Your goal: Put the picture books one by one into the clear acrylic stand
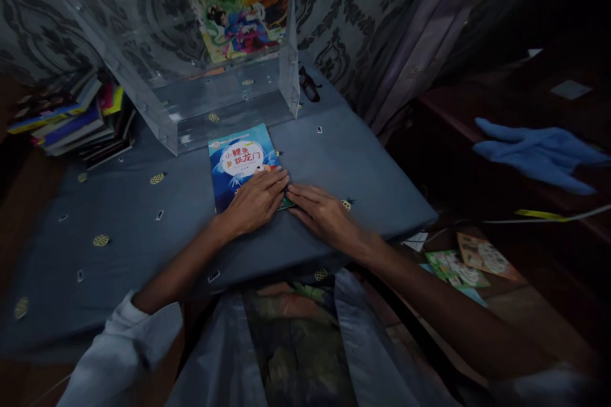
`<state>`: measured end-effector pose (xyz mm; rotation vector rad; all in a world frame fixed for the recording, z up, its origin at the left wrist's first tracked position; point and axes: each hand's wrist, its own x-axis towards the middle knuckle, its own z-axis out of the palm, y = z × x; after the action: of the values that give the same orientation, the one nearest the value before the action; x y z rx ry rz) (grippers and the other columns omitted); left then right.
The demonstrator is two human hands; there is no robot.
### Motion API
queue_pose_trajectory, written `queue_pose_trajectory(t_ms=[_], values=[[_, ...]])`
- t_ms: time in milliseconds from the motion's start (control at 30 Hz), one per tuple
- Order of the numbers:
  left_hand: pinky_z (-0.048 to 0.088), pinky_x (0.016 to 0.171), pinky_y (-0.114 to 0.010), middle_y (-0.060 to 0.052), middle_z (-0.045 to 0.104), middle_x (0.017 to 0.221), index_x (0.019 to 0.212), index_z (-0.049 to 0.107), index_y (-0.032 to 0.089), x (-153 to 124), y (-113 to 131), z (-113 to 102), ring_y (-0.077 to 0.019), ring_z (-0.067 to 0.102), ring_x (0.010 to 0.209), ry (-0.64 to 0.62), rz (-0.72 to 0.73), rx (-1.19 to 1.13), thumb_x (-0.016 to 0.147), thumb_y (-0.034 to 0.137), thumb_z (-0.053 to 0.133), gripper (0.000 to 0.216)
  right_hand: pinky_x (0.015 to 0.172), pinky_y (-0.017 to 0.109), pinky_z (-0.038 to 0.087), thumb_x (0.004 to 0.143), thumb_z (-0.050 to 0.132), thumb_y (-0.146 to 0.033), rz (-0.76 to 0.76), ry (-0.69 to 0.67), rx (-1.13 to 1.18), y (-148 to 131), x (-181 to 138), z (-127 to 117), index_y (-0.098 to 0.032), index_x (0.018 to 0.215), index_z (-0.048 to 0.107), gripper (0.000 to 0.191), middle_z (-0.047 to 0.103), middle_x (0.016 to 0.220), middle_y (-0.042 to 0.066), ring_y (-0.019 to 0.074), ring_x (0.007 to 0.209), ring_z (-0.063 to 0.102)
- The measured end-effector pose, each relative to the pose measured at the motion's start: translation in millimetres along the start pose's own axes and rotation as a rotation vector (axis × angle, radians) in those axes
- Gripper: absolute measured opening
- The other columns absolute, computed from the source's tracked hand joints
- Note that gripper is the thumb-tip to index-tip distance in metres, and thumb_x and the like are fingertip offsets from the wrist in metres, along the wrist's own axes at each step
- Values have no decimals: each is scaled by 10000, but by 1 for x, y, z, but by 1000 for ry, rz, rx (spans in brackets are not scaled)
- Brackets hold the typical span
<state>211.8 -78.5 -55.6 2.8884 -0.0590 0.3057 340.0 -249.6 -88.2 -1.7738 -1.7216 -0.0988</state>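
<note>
A thin blue picture book (238,162) with Chinese lettering lies flat on the blue-grey cloth-covered table (143,222). My left hand (255,200) rests palm down on the book's lower right part, fingers stretched out together. My right hand (322,210) lies flat beside it on the cloth, fingertips touching the book's right edge near a small green bit. Both hands hold nothing.
A clear acrylic box (210,76) stands behind the book with a colourful book (248,6) inside. A stack of books (71,121) lies at the left. Dark glasses (309,86) lie by the curtain. A blue cloth (539,152) and loose booklets (472,261) are at the right.
</note>
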Motion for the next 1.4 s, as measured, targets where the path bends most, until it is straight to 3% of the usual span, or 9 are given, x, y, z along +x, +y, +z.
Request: queue_pose_trajectory(t_ms=[267, 667, 933, 1100, 1400], values=[[370, 1201, -450, -161, 522, 1502, 1423, 511, 93, -17, 25, -1, -229, 448, 1441, -44, 35, 64, 1039, 245, 394, 429, 953, 452, 613, 992, 515, -163, -83, 84, -40, -16, -16, -9, -106, 1199, 687, 275, 739, 1171, 179, 277, 1108, 706], [353, 1215, -429, -197, 478, 1526, 1457, 452, 19, -35, 71, 16, -261, 410, 1463, 7, -111, 266, 1034, 196, 376, 465, 1013, 485, 570, 998, 506, -171, -27, 36, -3, -16, -32, -6, -205, 1363, 609, 381, 693, 1297, 141, 273, 1225, 648], [357, 1208, -431, -169, 420, 1571, 1469, 439, 40, -58, 80, 17, -249, 369, 1487, 42, -199, 249, 1046, 218, 376, 464, 995, 490, 579, 997, 499, -161, -35, 45, 32, -16, -31, -6, -216, 1336, 622, 365, 707, 1269, 129, 274, 1215, 654], [366, 1198, -439, -167, 460, 1547, 1449, 463, 55, -81, 81, 9, -245, 408, 1466, 62, -273, 209, 1047, 226, 378, 445, 1009, 502, 575, 994, 510, -168, -36, 8, 49, -14, -30, -9, -232, 1384, 596, 405, 695, 1295, 127, 283, 1228, 648], [391, 1169, -483, -164, 532, 1492, 1495, 419, 132, -131, 75, 3, -253, 490, 1409, 176, -514, 207, 1037, 210, 383, 466, 987, 497, 583, 989, 528, -158, -87, 14, -21, -15, -27, -12, -199, 1329, 618, 354, 680, 1313, 146, 292, 1238, 642]])
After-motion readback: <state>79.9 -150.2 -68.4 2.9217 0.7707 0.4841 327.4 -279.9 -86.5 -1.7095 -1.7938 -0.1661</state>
